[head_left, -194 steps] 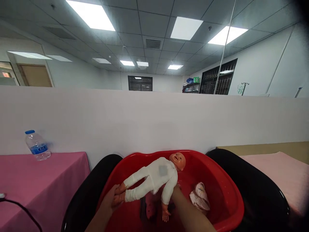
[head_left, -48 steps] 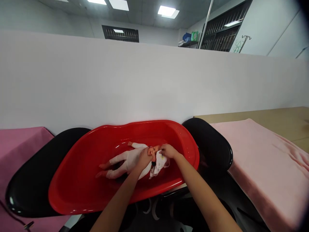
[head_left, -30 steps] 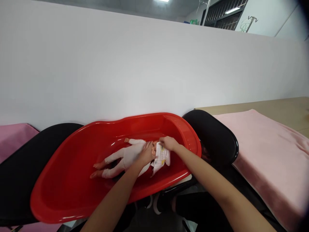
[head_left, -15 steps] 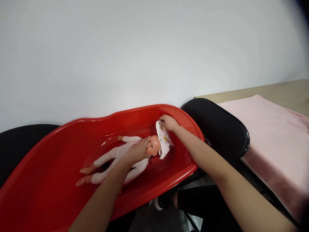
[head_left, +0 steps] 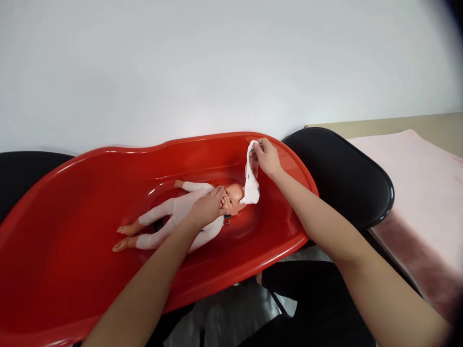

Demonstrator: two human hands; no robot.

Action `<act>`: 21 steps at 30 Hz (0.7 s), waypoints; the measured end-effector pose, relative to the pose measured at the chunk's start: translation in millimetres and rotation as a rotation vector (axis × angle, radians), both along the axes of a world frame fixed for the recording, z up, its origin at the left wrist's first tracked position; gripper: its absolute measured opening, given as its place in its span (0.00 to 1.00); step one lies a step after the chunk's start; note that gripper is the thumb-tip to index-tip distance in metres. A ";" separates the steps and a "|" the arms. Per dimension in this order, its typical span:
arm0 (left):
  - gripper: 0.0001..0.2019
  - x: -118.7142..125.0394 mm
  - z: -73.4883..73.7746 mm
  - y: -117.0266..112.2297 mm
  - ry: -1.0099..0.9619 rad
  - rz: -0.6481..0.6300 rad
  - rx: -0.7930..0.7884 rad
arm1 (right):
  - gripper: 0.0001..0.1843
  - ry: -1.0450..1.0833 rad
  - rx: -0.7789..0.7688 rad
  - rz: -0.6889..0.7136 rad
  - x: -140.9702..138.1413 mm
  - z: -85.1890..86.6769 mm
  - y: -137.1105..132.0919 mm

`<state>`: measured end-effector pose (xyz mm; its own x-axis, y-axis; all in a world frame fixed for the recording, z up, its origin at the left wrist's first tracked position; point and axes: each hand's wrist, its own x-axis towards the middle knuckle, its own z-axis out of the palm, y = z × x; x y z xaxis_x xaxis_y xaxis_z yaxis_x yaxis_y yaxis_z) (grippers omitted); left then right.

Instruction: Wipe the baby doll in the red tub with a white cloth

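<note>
Doll [head_left: 179, 208] in a white sleepsuit lies on its back along the floor of the red tub [head_left: 108, 150], with its head toward the right end and its bare feet toward the left. The left hand [head_left: 208, 209] rests palm down across its chest and chin, fingers loosely curved rather than clamped. It may also be tucked under the neck, but the hand itself hides that. The right hand [head_left: 267, 156] pinches the top edge of a small white cloth [head_left: 251, 185] between thumb and fingertips. The cloth hangs limp, its lower end touching the crown of the doll's head. The doll looks light, with a hard, smooth head and limbs and a softer clothed trunk. The trunk, or the back of the neck and shoulders, seems the surest place to hold, since the glossy head would likely slip. The cloth is thin and floppy, so 1 pinch carries it, though it will fold on itself. The tub's shiny wall looks slick. A black seat [head_left: 343, 178] and a pink blanket [head_left: 415, 193] lie to the right.
</note>
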<state>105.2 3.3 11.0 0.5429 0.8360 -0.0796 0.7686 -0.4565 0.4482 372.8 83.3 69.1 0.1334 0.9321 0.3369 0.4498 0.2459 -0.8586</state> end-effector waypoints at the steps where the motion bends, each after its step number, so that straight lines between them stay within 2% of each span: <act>1: 0.37 1.2 0.0 -0.5 -0.010 0.007 -0.003 | 0.13 0.043 0.003 0.033 -0.5 0.9 -0.6; 4: 0.36 4.6 2.6 -2.1 -0.035 0.039 -0.018 | 0.17 0.049 -0.008 0.154 -2.2 1.4 -1.7; 8: 0.36 6.2 4.5 -1.4 -0.081 0.070 -0.068 | 0.16 0.027 -0.141 0.390 -4.0 -1.4 -3.3; 12: 0.33 5.9 3.7 1.1 -0.144 0.042 -0.083 | 0.10 -0.157 -0.328 0.594 -7.1 -2.0 -10.4; 16: 0.33 6.3 5.4 1.5 -0.196 0.029 -0.120 | 0.09 -0.277 -0.487 0.792 -10.5 1.0 -17.1; 18: 0.34 6.3 6.7 0.7 -0.203 0.023 -0.126 | 0.10 -0.295 -0.515 0.839 -10.5 2.7 -18.0; 21: 0.33 6.3 8.2 -0.7 -0.182 -0.009 -0.092 | 0.16 -0.350 -0.542 0.840 -8.9 4.5 -17.7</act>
